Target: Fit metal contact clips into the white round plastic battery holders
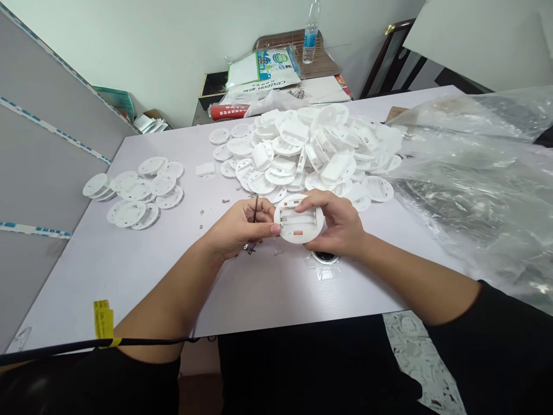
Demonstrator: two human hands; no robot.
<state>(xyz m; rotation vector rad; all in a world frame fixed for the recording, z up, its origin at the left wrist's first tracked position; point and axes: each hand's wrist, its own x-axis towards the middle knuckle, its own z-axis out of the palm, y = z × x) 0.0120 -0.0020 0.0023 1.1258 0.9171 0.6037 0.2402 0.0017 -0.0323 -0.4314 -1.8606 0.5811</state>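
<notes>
A round white case (298, 221) is held between two hands, over the table (276, 302). Its left edge is pinched by the left hand (242, 227), with the thumb pressed on the rim. Its right side is held by the right hand (339, 225), and that thumb is laid across the top part. Both grips are narrow, closed on the case. Its hollow side is turned up. A thin dark stick (255, 208) is held in the left hand too; what kind cannot be told. Just below the right hand, a round black thing (325, 257) is partly hidden. Tiny metal bits (225, 201) are scattered left of the grip. Right behind the grip, white parts (287, 147) are heaped up. Farther left, round white pieces (129, 213) are grouped. Well to the right, clear plastic (466, 178) is spread.
</notes>
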